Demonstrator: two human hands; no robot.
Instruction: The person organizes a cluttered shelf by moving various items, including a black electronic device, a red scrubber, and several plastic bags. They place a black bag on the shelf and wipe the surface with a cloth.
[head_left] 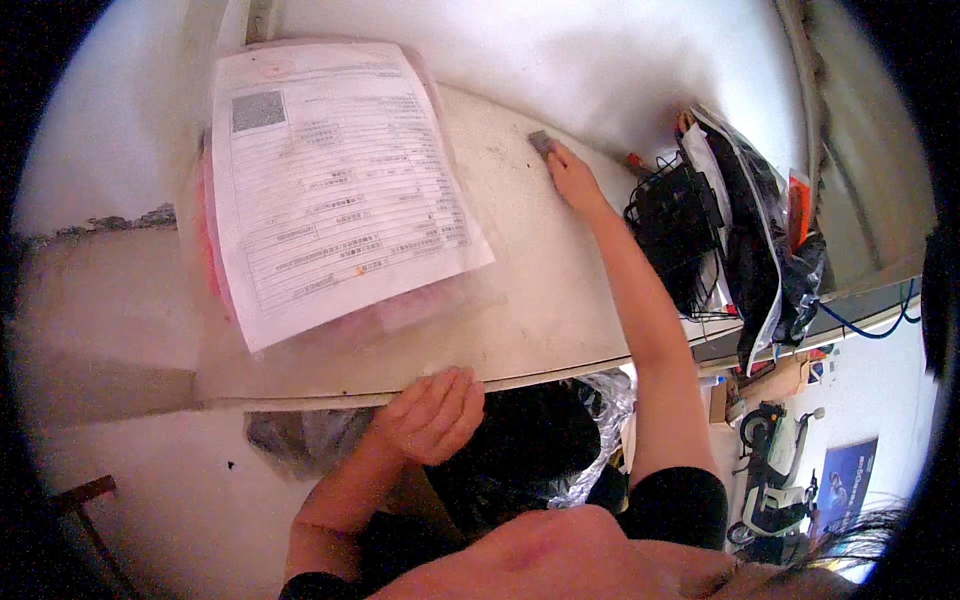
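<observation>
My right hand reaches to the far part of the pale tabletop. Its fingers close on a small grey pad, which lies against the surface; whether it is cloth or sponge I cannot tell. Dark specks dot the tabletop beside it. At the near edge of the table, my left hand is curled, its fingers pressed together. What it holds, if anything, is hidden. Left of my right hand, a large printed sheet lies over pinkish sheets on the table.
On the right of the tabletop stand a black wire rack and a black plastic folder with papers. Below the edge is a black bag. A white wall borders the far side. A scooter stands in the right background.
</observation>
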